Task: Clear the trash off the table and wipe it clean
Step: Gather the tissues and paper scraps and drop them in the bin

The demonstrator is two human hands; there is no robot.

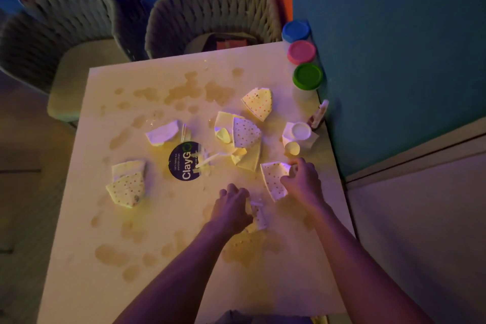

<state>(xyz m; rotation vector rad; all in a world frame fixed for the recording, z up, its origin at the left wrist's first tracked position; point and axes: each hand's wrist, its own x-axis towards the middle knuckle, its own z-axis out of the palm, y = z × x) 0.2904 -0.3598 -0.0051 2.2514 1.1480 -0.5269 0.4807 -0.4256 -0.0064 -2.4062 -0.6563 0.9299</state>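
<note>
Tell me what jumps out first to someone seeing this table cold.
Crushed polka-dot paper cups lie scattered over a white table blotched with brownish spill stains. At the near edge the left hand and right hand each grip a crumpled cup. Three tubs with blue, pink and green lids line the right edge by the wall.

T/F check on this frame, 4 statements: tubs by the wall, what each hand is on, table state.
1. Three lidded tubs stand along the table's wall edge. True.
2. The right hand pinches a dotted paper piece. True.
3. The left hand holds the round ClayGo disc. False: the disc lies untouched; that hand's grip is on a crumpled paper scrap.
4. The tabletop is wiped clean. False: stains and scraps cover it.
</note>
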